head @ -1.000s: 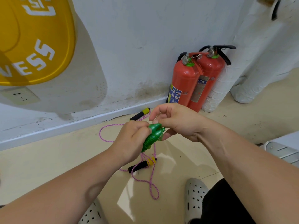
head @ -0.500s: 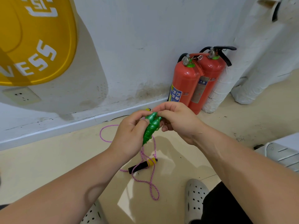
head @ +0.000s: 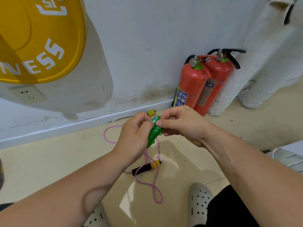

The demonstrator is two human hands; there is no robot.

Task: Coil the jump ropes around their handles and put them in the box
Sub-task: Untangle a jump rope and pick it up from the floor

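A green jump rope [head: 154, 132] is wound into a tight bundle around its handles, held up above the floor. My left hand [head: 133, 134] grips the bundle's lower part. My right hand [head: 181, 124] pinches its top end with thumb and fingers. On the floor below lies a pink jump rope [head: 151, 182], loose and uncoiled. One of its black and yellow handles [head: 146, 167] lies under my hands, the other [head: 151, 112] by the wall, mostly hidden behind my left hand.
Two red fire extinguishers [head: 198, 86] stand against the white wall at the right. White wrapped pipes [head: 255, 74] rise beside them. A white container's edge [head: 288, 155] shows at the far right. My grey clogs [head: 199, 200] are at the bottom.
Both hands have lifted the green bundle a little and turned it more upright. My right hand's fingers have closed onto its top end.
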